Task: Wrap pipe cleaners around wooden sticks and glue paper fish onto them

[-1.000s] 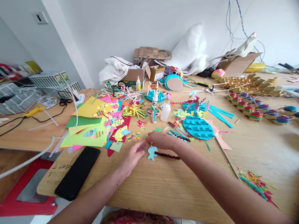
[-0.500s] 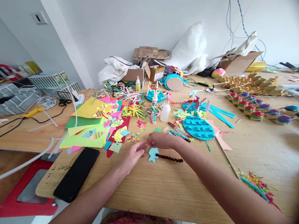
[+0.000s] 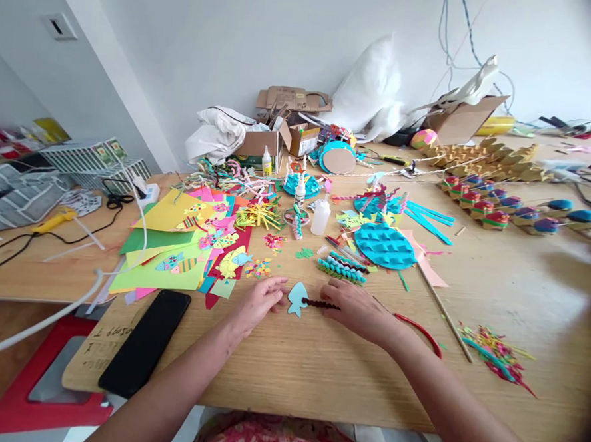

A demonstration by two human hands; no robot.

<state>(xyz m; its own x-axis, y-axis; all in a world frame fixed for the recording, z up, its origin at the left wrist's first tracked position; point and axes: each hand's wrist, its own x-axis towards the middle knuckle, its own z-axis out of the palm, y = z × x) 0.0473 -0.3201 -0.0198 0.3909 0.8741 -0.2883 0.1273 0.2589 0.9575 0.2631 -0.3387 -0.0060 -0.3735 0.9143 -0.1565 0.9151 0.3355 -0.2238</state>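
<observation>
A light blue paper fish lies flat on the table in front of me, with a twisted dark brown pipe cleaner at its right edge. My left hand rests just left of the fish, fingers loosely stretched and holding nothing visible. Over the free end of the pipe cleaner is my right hand, its fingers curved loosely downward; that end is hidden beneath it. Twisted teal and green pipe cleaners lie just beyond my right hand. A red pipe cleaner curves out beside my right forearm.
Coloured paper sheets with decorated fish spread on the left, near a black phone. Glue bottles and a blue painted egg-tray piece stand farther back. A wooden stick and a scrap pile lie right.
My right hand has moved right, away from my left hand, to above the brown pipe cleaner. The view has shifted slightly; the fish and my left hand look nearly still.
</observation>
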